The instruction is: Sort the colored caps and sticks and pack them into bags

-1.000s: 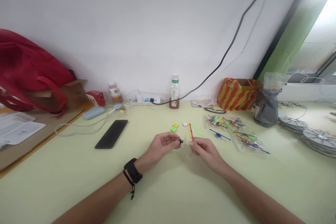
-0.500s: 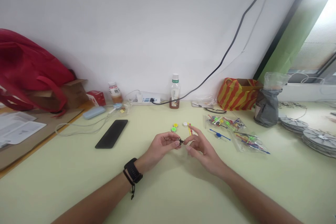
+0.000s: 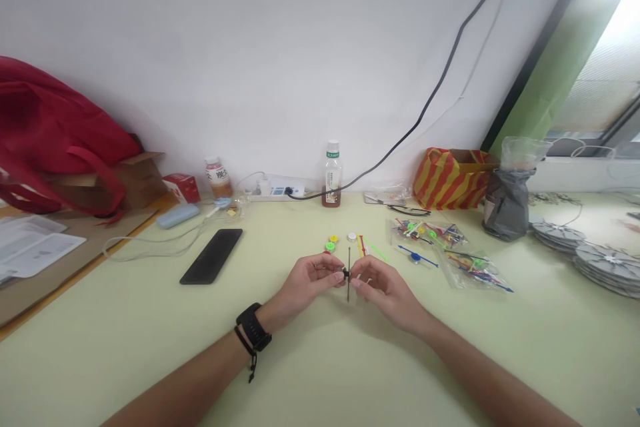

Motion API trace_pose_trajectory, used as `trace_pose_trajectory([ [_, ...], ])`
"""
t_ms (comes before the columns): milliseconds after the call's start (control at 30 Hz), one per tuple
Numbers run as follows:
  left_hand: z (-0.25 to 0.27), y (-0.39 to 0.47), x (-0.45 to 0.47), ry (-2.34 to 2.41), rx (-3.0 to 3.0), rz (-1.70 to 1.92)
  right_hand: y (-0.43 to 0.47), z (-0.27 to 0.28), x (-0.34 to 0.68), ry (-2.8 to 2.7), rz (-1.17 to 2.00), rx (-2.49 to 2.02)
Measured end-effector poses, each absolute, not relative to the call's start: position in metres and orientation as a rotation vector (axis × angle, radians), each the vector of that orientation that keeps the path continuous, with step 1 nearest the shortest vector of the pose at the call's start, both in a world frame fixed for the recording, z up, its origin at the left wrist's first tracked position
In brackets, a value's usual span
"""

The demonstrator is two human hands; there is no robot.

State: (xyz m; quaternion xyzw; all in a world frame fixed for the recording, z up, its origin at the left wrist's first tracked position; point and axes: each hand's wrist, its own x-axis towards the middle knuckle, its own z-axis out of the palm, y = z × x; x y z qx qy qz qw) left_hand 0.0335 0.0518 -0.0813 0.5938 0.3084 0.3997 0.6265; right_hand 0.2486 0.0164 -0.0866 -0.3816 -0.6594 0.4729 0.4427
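Observation:
Over the middle of the table, my left hand (image 3: 316, 280) pinches the small round base of a black spinner (image 3: 349, 290) between thumb and fingers. The spinner's thin pointer stands nearly upright between my two hands. On its other side, the curled thumb and fingertips of my right hand (image 3: 383, 283) close against its centre. Just beyond lie a green disc (image 3: 329, 247), a yellow disc (image 3: 333, 239) and a white disc (image 3: 351, 237). Red (image 3: 361, 246) and green pointers (image 3: 379, 251) lie past my right fingers. A red piece is partly hidden behind my left hand.
A blue spinner (image 3: 415, 257) and clear bags of coloured parts (image 3: 475, 270) lie right. A black phone (image 3: 212, 256) is left. A bottle (image 3: 332, 177) and power strip (image 3: 277, 188) stand by the wall. Stacked grey discs (image 3: 610, 260) sit far right.
My right index finger, raised before, has curled down, and my right fingertips have come in to the spinner. Its long pointer now shows clearly upright. My left hand keeps its hold.

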Motion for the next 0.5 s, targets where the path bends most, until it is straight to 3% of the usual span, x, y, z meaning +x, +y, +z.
trace_pose_trajectory([
  [333, -0.091, 0.05, 0.035, 0.77, 1.515, 0.856, 0.017, -0.092, 0.249, -1.802, 0.861, -1.068],
  [500, -0.096, 0.056, 0.031, 1.024, 1.973, 0.964, 0.026, -0.083, 0.269, -1.791, 0.699, -1.225],
])
